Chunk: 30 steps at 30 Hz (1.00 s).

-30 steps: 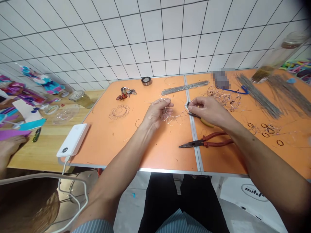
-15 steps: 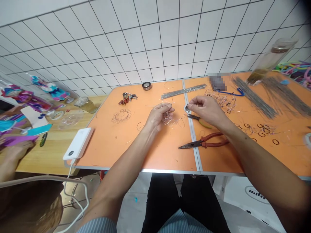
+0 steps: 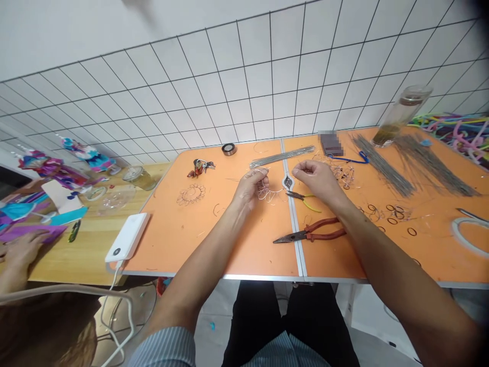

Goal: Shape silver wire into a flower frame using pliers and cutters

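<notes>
Pinched between the thumb and fingers of my left hand [image 3: 252, 187] is a thin wire bent into loops [image 3: 270, 193], hanging just above the orange table. My right hand [image 3: 314, 178] is closed in a pinch to its right, over the metal plate in the table's seam [image 3: 288, 182]. Whatever its fingertips hold is too fine to make out. Small yellow-handled pliers [image 3: 305, 200] lie below the right hand. Red-handled long-nose pliers [image 3: 307, 232] lie nearer the front edge, partly behind my right forearm. A finished-looking looped wire ring [image 3: 191, 194] rests flat to the left.
Bundles of straight wire [image 3: 282, 157] lie at the back and right [image 3: 385, 165]. A roll of tape [image 3: 228, 149], keys [image 3: 200, 167] and a tilted-looking glass jar [image 3: 399, 117] stand behind. Left are a white power bank [image 3: 128, 237] and another person's hand [image 3: 25, 247] on purple material.
The view has shifted slightly. My right hand has lifted off the metal plate, uncovering it and the yellow-handled pliers. My left hand still holds the looped wire.
</notes>
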{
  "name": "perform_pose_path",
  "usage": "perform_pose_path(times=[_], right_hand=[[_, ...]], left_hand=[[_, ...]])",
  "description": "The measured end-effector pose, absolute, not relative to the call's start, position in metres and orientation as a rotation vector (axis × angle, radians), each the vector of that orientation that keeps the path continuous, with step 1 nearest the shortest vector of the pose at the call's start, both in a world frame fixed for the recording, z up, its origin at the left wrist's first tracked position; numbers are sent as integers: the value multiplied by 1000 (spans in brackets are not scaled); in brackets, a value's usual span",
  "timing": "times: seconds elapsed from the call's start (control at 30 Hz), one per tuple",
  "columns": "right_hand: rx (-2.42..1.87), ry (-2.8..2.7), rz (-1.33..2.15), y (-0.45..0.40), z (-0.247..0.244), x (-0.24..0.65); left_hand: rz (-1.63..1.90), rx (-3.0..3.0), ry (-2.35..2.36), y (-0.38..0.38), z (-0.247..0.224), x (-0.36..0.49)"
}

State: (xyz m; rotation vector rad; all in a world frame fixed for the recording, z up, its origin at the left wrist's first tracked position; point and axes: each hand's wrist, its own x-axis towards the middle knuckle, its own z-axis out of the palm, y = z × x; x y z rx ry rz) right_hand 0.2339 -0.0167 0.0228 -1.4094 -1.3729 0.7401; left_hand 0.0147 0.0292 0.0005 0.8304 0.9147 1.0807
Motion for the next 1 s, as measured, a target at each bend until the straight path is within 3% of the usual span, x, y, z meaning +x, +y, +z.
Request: perform_pose_path(times=[1.0], right_hand=[[-1507, -1369, 813, -24, 14, 224]], left_hand=[[1004, 784, 1000, 31, -13, 3]])
